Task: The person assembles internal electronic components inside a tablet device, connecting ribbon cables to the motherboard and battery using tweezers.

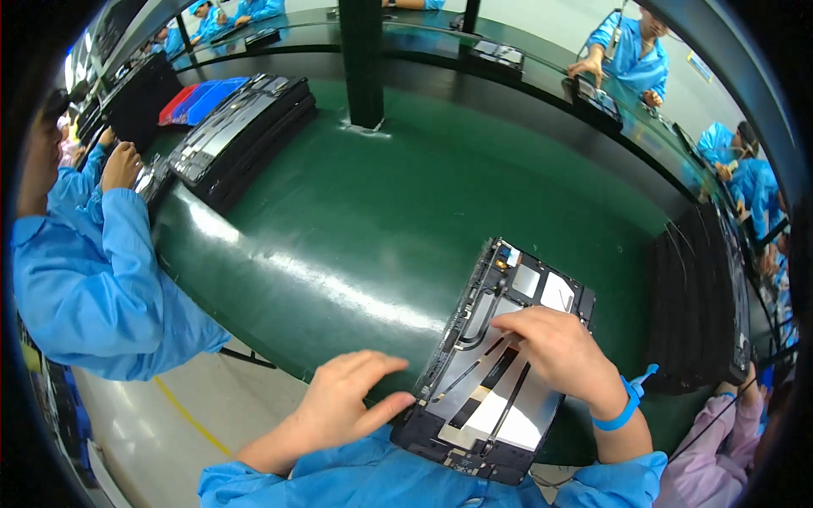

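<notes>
An opened electronic device, flat like a laptop chassis (466, 391), lies tilted on the near edge of the table in front of me. Silver plates, dark strips and small circuit parts show inside its black frame. My right hand (563, 351) is over its middle, fingers bent together at the dark strips; whatever they pinch is too small to make out. A blue wrist strap (625, 405) circles that wrist. Left of the device, my left hand (347, 398) is open, thumb and fingers apart, with the thumb tip by the frame's left edge and nothing in its grasp.
Stacked dark device panels (246, 135) stand at the far left, beside blue (207, 100) and red trays (175, 106). Another tall black stack (699, 296) rises at the right. A dark post (362, 68) meets the green tabletop (406, 186). A co-worker (93, 271) works close on the left.
</notes>
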Motion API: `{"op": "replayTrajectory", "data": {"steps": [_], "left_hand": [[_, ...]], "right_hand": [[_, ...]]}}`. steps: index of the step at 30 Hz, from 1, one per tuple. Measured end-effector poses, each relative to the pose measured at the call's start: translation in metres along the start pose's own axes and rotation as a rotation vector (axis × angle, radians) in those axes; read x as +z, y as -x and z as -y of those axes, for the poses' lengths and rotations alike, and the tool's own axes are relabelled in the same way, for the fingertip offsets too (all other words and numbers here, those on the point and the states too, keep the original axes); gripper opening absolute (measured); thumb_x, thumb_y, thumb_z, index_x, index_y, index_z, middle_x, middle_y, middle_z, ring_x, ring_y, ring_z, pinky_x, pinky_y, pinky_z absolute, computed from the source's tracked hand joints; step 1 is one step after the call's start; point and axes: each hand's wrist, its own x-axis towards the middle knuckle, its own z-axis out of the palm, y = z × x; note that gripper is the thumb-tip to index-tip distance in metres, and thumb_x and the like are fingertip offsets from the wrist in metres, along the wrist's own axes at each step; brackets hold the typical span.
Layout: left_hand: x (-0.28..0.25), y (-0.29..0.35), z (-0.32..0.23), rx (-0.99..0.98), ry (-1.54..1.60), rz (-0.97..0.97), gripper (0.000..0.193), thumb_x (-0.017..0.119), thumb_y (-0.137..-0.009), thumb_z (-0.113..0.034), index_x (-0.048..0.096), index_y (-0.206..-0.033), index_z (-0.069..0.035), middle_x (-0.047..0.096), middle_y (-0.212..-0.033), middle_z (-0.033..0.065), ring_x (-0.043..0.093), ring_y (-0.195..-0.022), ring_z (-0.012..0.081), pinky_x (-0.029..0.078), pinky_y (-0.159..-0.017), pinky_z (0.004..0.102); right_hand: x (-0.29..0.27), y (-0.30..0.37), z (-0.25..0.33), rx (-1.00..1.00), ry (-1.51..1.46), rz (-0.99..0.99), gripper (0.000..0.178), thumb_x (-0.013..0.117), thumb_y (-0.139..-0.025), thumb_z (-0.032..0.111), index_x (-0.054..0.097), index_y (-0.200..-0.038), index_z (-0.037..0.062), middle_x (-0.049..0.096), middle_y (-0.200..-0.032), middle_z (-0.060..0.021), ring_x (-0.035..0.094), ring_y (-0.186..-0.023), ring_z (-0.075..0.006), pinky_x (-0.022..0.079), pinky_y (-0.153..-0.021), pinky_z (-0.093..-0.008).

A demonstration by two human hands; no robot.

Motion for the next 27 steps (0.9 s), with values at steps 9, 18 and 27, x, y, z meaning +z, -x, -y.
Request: {"op": "replayTrajectory", "data": {"steps": [9, 18, 27], "left_hand": [[0.021, 0.016, -0.006, 0.047, -0.05, -0.011, 0.03, 0.064, -0.064, -0.02, 0.054, -0.086, -0.003, 0.056, -0.076, 0.0084, 0.055, -0.066, 0.0216, 0.043, -0.058, 0.029], [0.024, 0.014, 0.0, 0.05, -0.054, 0.006, 0.029, 0.063, -0.064, -0.021, 0.054, -0.086, -0.004, 0.055, -0.076, 0.0078, 0.054, -0.065, 0.0215, 0.042, -0.056, 0.0292], [0.025, 0.011, -0.003, 0.053, -0.061, -0.002, 0.03, 0.063, -0.064, -0.02, 0.054, -0.087, -0.004, 0.054, -0.076, 0.0084, 0.053, -0.064, 0.0221, 0.042, -0.056, 0.0298]], "right_hand": [[0.011, -0.043, -0.009, -0.03, -0.161, 0.454, 0.012, 0.058, -0.066, 0.013, 0.055, -0.076, 0.0075, 0.05, -0.071, -0.0076, 0.053, -0.067, -0.0241, 0.042, -0.057, -0.0323], [0.014, -0.057, -0.01, -0.098, -0.052, 0.57, 0.01, 0.059, -0.064, 0.016, 0.055, -0.071, 0.0101, 0.049, -0.068, -0.0053, 0.053, -0.064, -0.023, 0.041, -0.052, -0.0335], [0.011, -0.063, -0.005, -0.153, 0.013, 0.624, 0.01, 0.059, -0.063, 0.014, 0.055, -0.07, 0.0086, 0.05, -0.069, -0.0061, 0.053, -0.066, -0.0242, 0.042, -0.053, -0.0336]]}}
